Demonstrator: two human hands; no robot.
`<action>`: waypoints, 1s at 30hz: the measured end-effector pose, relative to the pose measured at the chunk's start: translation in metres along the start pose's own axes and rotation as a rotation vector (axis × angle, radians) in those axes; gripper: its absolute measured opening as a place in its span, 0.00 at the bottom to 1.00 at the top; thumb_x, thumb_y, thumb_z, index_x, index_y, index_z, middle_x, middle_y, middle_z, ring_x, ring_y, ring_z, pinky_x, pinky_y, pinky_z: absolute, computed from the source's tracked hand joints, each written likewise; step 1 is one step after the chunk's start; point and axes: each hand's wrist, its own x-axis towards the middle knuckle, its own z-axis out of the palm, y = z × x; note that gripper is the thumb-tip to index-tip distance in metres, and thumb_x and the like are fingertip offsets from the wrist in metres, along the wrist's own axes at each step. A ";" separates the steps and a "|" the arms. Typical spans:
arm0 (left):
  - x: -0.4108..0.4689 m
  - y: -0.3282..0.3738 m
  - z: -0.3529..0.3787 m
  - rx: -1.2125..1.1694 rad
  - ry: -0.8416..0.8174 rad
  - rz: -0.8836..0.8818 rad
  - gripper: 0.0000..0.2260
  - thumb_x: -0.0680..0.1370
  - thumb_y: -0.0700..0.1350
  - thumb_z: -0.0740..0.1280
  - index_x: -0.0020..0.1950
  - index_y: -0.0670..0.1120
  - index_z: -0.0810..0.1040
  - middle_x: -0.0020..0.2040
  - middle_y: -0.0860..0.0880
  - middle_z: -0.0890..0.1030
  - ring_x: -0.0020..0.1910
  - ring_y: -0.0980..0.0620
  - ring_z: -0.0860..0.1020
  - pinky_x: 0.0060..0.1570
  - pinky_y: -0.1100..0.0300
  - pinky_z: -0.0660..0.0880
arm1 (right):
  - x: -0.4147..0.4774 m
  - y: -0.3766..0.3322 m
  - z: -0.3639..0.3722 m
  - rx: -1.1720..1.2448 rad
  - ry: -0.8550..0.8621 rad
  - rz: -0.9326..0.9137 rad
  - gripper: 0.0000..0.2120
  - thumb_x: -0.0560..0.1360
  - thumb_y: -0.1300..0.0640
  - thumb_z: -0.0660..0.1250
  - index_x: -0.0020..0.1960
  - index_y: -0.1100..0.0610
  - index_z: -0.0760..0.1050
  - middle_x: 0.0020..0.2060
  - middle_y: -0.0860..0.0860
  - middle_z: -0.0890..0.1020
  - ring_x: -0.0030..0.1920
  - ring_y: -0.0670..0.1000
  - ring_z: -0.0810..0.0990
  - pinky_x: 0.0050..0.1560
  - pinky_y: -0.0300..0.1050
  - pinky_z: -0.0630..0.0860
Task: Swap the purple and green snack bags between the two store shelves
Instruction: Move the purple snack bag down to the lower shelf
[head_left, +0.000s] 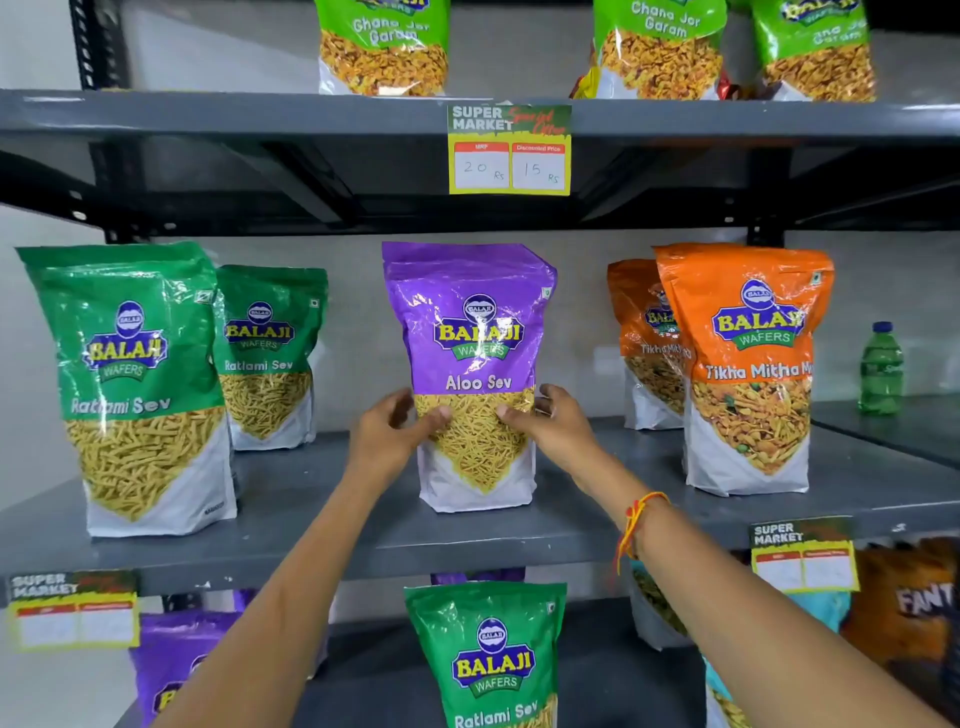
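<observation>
A purple Aloo Sev bag (470, 332) stands upright in the middle of the grey middle shelf (322, 514). My left hand (387, 436) grips its left side and my right hand (556, 426) grips its right side, thumbs on the front. Two green Ratlami Sev bags (132, 379) (267, 353) stand at the left of the same shelf. On the lower shelf, a green Ratlami Sev bag (491, 660) stands in the middle and a purple bag (171, 665) at the left, partly hidden by my left forearm.
Two orange Tikha Mitha bags (748, 364) stand at the right of the middle shelf, and a green bottle (881, 369) further right. Light green Chana Jor Garam bags (384, 47) line the top shelf. Yellow price tags (510, 150) hang from the shelf edges.
</observation>
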 end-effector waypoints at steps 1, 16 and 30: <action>0.001 -0.003 0.000 -0.015 -0.046 -0.007 0.24 0.55 0.62 0.76 0.48 0.53 0.82 0.46 0.53 0.86 0.50 0.52 0.81 0.62 0.47 0.74 | -0.001 0.000 0.003 0.036 -0.016 -0.032 0.27 0.64 0.50 0.75 0.59 0.58 0.72 0.58 0.58 0.80 0.57 0.56 0.78 0.63 0.57 0.73; -0.080 0.037 -0.029 -0.013 -0.017 0.068 0.09 0.63 0.51 0.73 0.41 0.53 0.83 0.34 0.61 0.85 0.39 0.62 0.81 0.44 0.69 0.78 | -0.079 -0.031 -0.008 0.297 -0.054 -0.188 0.12 0.61 0.63 0.76 0.44 0.59 0.80 0.41 0.54 0.85 0.39 0.48 0.83 0.41 0.37 0.81; -0.271 0.008 -0.084 0.089 0.222 -0.177 0.11 0.60 0.48 0.75 0.42 0.51 0.84 0.37 0.56 0.86 0.39 0.60 0.80 0.41 0.67 0.77 | -0.215 0.032 0.045 0.402 -0.402 -0.087 0.12 0.59 0.62 0.77 0.37 0.49 0.80 0.34 0.44 0.86 0.40 0.47 0.85 0.44 0.40 0.82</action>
